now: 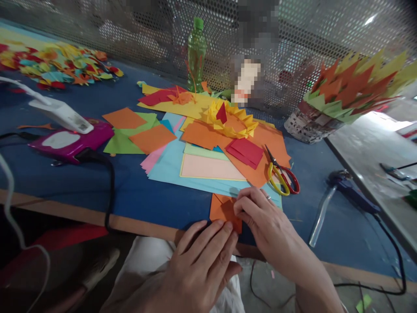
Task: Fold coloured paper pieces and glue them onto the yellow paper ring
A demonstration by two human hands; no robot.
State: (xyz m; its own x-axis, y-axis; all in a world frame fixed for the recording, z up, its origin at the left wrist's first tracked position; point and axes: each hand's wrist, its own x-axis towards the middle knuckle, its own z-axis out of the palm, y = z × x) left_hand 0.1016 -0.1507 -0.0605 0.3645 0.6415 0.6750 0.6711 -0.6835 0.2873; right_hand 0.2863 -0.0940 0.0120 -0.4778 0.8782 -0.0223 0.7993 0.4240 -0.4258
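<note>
A small folded orange paper (222, 208) lies at the near edge of the blue table (137, 191). My left hand (198, 261) rests with its fingers stretched out and held together, the tips on the paper's lower edge. My right hand (267, 221) has its fingers curled, pinching the paper's right side; it wears a ring. Just beyond lie red-and-yellow scissors (280, 176) and a spread of coloured paper sheets (202, 161) with a yellow folded paper ring (233, 119) on top.
A glue gun (345, 191) with a black cable lies at the right. At the left sit a magenta device (71, 141) and a white tool (60, 113). A green bottle (196, 52), a basket with paper points (329, 108) and a heap of paper pieces (55, 65) stand along the back.
</note>
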